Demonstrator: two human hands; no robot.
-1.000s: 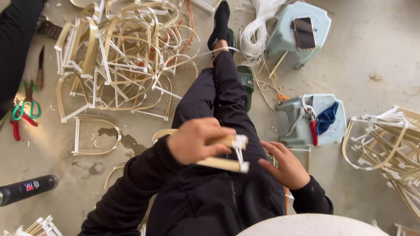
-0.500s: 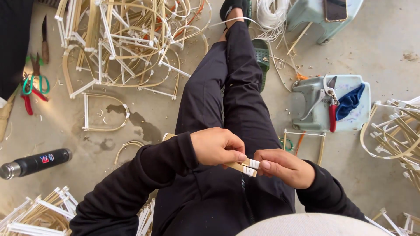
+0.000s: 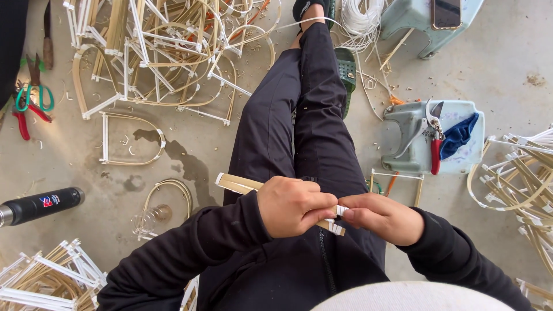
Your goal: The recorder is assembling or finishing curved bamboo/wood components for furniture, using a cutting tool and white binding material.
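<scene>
The left hand [image 3: 295, 206] is curled shut around a flat bamboo strip [image 3: 242, 184], which lies across the lap and pokes out of the fist toward 10 o'clock. The right hand [image 3: 383, 217] meets it from 3 o'clock, its fingers pinched closed on the white-taped end [image 3: 340, 211] of the strip; the two hands touch at the fingertips. Both sit just above the person's black-trousered legs [image 3: 299, 121], which stretch away toward 12 o'clock.

On the concrete floor [image 3: 507, 52], at 11 o'clock from the hands, lies a big tangled heap of bent bamboo frames [image 3: 161, 52] bound with white tape. A single arch-shaped frame [image 3: 129, 138] lies apart at 10 o'clock, and a smaller loop [image 3: 167, 198] lies near the left elbow. A black cylinder-shaped tool [image 3: 40, 205] rests at 9 o'clock, with green-handled scissors [image 3: 31, 95] and red-handled pliers [image 3: 23, 121] farther off toward 10 o'clock.

At 2 o'clock a pale green low stool [image 3: 415, 135] carries red-handled pruning shears [image 3: 435, 138] and a blue cloth [image 3: 458, 135]. Another pile of frames [image 3: 521, 173] lies at 3 o'clock, a bundle of taped frames [image 3: 46, 276] at 8 o'clock, and a coil of white cord [image 3: 360, 17] at 12 o'clock.
</scene>
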